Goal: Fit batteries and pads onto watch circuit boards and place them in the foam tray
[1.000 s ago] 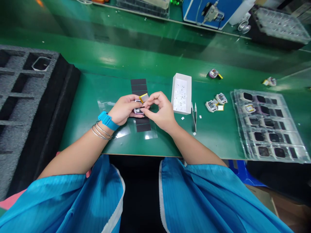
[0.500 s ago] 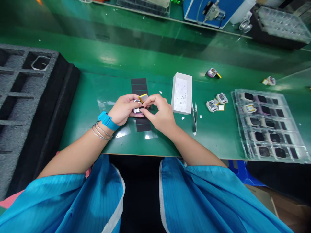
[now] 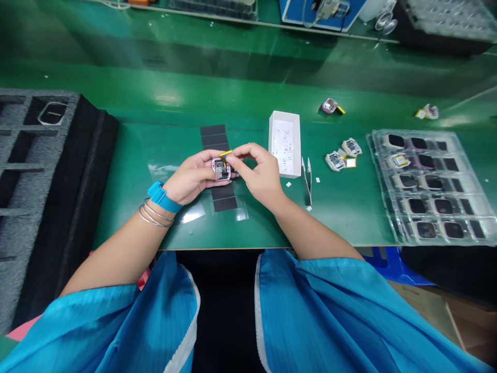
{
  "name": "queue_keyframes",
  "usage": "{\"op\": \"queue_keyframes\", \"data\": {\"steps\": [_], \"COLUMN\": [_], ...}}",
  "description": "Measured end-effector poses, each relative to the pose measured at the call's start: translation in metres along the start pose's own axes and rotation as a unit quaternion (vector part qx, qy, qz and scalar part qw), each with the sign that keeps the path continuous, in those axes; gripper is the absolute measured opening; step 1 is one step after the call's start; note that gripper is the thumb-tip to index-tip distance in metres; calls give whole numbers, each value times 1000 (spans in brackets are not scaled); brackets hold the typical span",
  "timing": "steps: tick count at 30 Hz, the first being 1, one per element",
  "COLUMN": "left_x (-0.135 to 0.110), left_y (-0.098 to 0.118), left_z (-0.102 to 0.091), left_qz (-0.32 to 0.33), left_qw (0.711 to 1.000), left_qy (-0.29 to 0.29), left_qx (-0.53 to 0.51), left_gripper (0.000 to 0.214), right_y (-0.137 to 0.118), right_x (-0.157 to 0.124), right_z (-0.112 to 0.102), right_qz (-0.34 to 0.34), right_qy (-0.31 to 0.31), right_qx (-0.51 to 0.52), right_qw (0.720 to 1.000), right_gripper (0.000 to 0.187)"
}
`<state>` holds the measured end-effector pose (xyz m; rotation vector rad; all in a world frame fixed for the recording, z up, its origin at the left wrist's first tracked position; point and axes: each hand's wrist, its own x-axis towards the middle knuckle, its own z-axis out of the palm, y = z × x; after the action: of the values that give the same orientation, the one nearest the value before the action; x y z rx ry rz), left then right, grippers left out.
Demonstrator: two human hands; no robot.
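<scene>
My left hand (image 3: 191,177) is closed around an opened smartwatch case (image 3: 221,170), its inner electronics facing up. A small battery with yellow edging (image 3: 225,154) stands tilted at the case's far edge. The thumb and forefinger of my right hand (image 3: 259,173) pinch that battery at its right end. Beneath both hands lies a strip of black adhesive pieces (image 3: 213,135) on the green bench. To the right are a white box (image 3: 284,145) with tiny parts inside and a pair of tweezers (image 3: 307,181).
Several opened watch cases (image 3: 335,161) lie at the right, near a clear tray (image 3: 476,181) of watch parts. A grey foam tray (image 3: 46,141) stands at the left. Small white pieces (image 3: 288,184) are scattered beside the box. A shelf edge (image 3: 264,24) runs along the back.
The watch case has turned to show more of its inside. The battery has tipped so mostly its yellow edge shows. My right fingers have moved from the case up to the battery.
</scene>
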<state>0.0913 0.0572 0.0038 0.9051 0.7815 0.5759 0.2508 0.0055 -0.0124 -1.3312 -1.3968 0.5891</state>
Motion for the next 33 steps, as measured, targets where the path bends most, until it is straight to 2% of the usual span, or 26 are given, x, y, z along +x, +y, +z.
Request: {"op": "queue_keyframes", "data": {"steps": [3, 12, 16, 19, 22, 24, 28, 33], "left_x": [0, 3, 2, 1, 2, 3, 3, 2], "left_y": [-3, -4, -2, -1, -2, -5, -9, -1], "left_z": [1, 5, 6, 4, 0, -2, -4, -6], "left_qz": [15, -31, -25, -29, -27, -11, 9, -30], "left_qw": [1000, 997, 996, 998, 999, 999, 999, 998], "left_qy": [6, 62, 68, 51, 25, 23, 28, -17], "left_qx": [27, 44, 44, 23, 10, 19, 26, -43], "left_gripper": [46, 18, 18, 19, 33, 40, 41, 44], "right_y": [-1, 0, -1, 1, 3, 4, 5, 5], "right_x": [-1, -6, -7, -6, -5, -5, -6, -5], "right_z": [1, 5, 6, 6, 6, 6, 8, 6], "right_qz": [-7, -22, -43, -68, -86, -85, -99, -168], "right_qy": [4, -19, -16, -5, -2, -7, -9, -16], "right_qx": [-14, -29, -73, -84, -94, -102, -128, -165], "right_qw": [1000, 999, 996, 994, 992, 991, 987, 972], "right_gripper": [7, 8, 9, 7, 6, 7, 9, 12]}}
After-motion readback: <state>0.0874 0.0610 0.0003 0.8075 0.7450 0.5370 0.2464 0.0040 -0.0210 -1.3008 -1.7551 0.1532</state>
